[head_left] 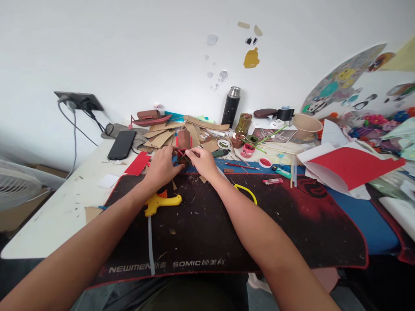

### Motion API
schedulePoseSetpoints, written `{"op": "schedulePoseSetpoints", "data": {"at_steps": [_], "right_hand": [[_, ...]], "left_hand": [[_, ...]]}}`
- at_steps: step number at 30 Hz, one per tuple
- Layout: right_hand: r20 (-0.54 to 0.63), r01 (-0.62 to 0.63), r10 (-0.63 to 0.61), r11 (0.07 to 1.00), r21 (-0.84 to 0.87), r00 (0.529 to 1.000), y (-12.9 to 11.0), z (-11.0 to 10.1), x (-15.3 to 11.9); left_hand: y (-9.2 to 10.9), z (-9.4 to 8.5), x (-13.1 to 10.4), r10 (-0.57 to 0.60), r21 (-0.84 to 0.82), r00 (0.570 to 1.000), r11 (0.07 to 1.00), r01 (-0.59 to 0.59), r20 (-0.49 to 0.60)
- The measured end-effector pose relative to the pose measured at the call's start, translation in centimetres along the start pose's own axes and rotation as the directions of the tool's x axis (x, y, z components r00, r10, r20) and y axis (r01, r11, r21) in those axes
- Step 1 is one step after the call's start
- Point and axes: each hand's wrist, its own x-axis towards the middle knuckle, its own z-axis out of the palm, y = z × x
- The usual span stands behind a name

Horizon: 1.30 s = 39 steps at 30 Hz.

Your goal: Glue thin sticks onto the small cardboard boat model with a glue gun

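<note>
A small red-and-brown model piece (183, 152) is held near the far edge of a black, red-edged desk mat (207, 235) by a half-curled left hand (164, 165) and a pinching right hand (204, 162), fitting apparently under way, steady alignment seemingly required next.

The left hand (164, 163) and right hand (203, 161) meet at a small red-and-brown piece (182, 160), fingers around it, above the far edge of a dark mat (201, 229) on the desk (69, 198). A yellow glue gun (160, 203) with a pale glue stick (151, 246) lies near the left forearm. Behind the hands are cardboard strips (164, 139), a black phone (121, 144) to their left, and a dark thermos (231, 107).
</note>
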Motion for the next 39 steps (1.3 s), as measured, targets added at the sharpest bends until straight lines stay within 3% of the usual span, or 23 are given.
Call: {"op": "schedulePoseSetpoints", "data": {"at_steps": [15,32,39], "right_hand": [[0.02,-0.005,0.004,0.999,0.051,1.0,0.1,0.0,-0.3],[0.024,-0.028,0.029,0.999,-0.029,0.999,0.1,-0.5,-0.5],[0.046,0.053,-0.047,0.987,-0.149,0.998,1.2,-0.3,-0.5]], "left_hand": [[0.1,-0.1,-0.3,0.055,0.17,0.998,0.984,-0.057,0.019],[0.2,-0.5,-0.2,0.024,0.134,1.0,0.991,-0.026,0.018],[-0.1,-0.9,-0.1,0.041,0.094,0.999,0.995,-0.038,-0.032]]}}
